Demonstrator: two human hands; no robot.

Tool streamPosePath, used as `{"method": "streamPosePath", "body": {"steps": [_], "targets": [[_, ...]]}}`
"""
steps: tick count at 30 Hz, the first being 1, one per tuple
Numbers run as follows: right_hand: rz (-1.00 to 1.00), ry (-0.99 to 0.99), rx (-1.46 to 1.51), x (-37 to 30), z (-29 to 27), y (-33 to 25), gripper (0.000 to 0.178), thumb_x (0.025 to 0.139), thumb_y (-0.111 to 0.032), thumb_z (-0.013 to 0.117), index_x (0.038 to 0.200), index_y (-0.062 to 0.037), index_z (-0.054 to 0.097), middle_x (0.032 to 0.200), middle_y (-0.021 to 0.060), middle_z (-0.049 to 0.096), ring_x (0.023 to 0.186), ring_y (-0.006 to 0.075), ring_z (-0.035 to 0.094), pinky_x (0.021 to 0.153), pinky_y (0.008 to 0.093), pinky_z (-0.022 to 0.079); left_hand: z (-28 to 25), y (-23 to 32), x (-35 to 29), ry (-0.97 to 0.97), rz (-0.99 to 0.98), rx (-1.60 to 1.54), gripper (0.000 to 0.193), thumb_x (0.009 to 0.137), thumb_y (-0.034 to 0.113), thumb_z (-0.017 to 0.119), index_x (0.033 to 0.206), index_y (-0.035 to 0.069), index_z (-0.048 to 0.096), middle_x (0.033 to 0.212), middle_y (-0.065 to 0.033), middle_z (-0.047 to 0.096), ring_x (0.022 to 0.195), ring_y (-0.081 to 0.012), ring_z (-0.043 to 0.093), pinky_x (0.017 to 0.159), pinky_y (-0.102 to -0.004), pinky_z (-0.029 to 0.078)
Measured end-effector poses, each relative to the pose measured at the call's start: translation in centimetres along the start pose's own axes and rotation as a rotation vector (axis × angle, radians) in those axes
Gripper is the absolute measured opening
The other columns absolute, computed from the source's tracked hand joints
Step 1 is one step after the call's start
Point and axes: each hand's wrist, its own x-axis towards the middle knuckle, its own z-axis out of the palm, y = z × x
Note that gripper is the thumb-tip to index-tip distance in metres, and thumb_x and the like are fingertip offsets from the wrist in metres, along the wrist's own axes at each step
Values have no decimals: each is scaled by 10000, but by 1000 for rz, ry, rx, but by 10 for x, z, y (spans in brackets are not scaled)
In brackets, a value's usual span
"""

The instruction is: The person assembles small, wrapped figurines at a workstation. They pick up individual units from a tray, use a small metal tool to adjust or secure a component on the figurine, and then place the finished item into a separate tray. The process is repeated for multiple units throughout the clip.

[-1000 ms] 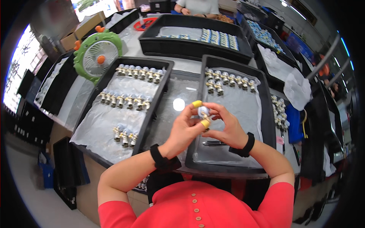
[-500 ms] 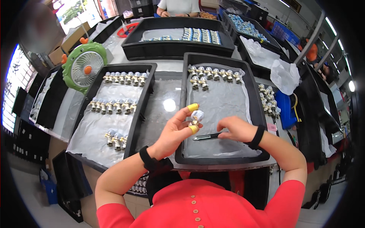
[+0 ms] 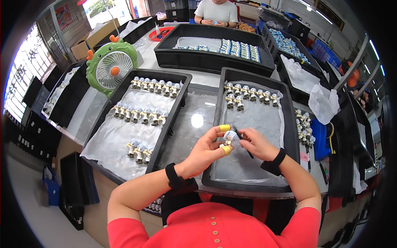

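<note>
My left hand (image 3: 202, 152) pinches a small figurine (image 3: 230, 137) with a pale blue-white head between thumb and forefinger, both tips wrapped in yellow. Closed round a slim black pen-like tool (image 3: 250, 154), my right hand (image 3: 260, 144) brings its upper end against or close beside the figurine's head; exact contact is hidden. Both hands are over the near part of a black paper-lined tray (image 3: 248, 188). At that tray's far end stand similar figurines (image 3: 253, 94) in two rows. The black tray on the left (image 3: 182, 75) holds three more rows of figurines (image 3: 139, 115).
A green fan (image 3: 111, 68) stands beyond the left tray. More figurines (image 3: 304, 128), a blue container (image 3: 319, 138) and crumpled white plastic (image 3: 324, 103) are on the right. Across the table, a person (image 3: 216, 12) sits behind a large black tray (image 3: 215, 64).
My right hand has picked the pen-like tool up off the tray paper and raised it to the figurine. The whole view has shifted, so the trays appear further right and lower.
</note>
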Motion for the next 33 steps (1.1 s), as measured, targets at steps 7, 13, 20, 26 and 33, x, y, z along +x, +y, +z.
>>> {"method": "streamPosePath", "body": {"steps": [7, 13, 20, 26, 33], "targets": [[87, 107, 273, -2, -28, -43, 322, 936, -125, 509, 1247, -40, 515, 833, 50, 591, 716, 121, 549, 664, 248, 440, -6, 8, -2, 8, 6, 100, 496, 880, 73, 577, 1347, 64, 411, 1204, -32, 504, 998, -111, 551, 867, -262, 454], [26, 35, 239, -14, -28, -60, 319, 912, -59, 536, 1231, -49, 546, 831, 70, 605, 660, 137, 568, 632, 271, 467, -9, 15, 2, 7, -33, 111, 500, 854, 64, 643, 1319, 54, 460, 1105, 6, 564, 967, -58, 527, 857, -232, 443], [-129, 41, 47, -14, -27, -72, 387, 882, -16, 561, 1266, -43, 529, 890, 131, 602, 745, 228, 587, 703, 297, 480, -13, 10, 4, 2, -47, 161, 430, 857, 74, 671, 1262, 44, 532, 1043, 10, 596, 923, -47, 550, 830, -214, 462], [-118, 56, 199, -14, -25, -57, 415, 923, -76, 535, 1326, -29, 449, 886, 88, 593, 755, 177, 581, 687, 288, 477, -14, 9, 6, 1, -42, 176, 431, 862, 63, 663, 1271, 41, 528, 1054, 8, 601, 936, -51, 553, 845, -217, 465], [405, -139, 776, -12, -36, -52, 605, 939, -79, 511, 1460, -91, 203, 996, 101, 591, 830, 123, 598, 750, 256, 483, -13, 10, 6, 8, -42, 186, 442, 859, 71, 669, 1276, 37, 525, 1048, 0, 603, 938, -56, 557, 842, -218, 467]]}}
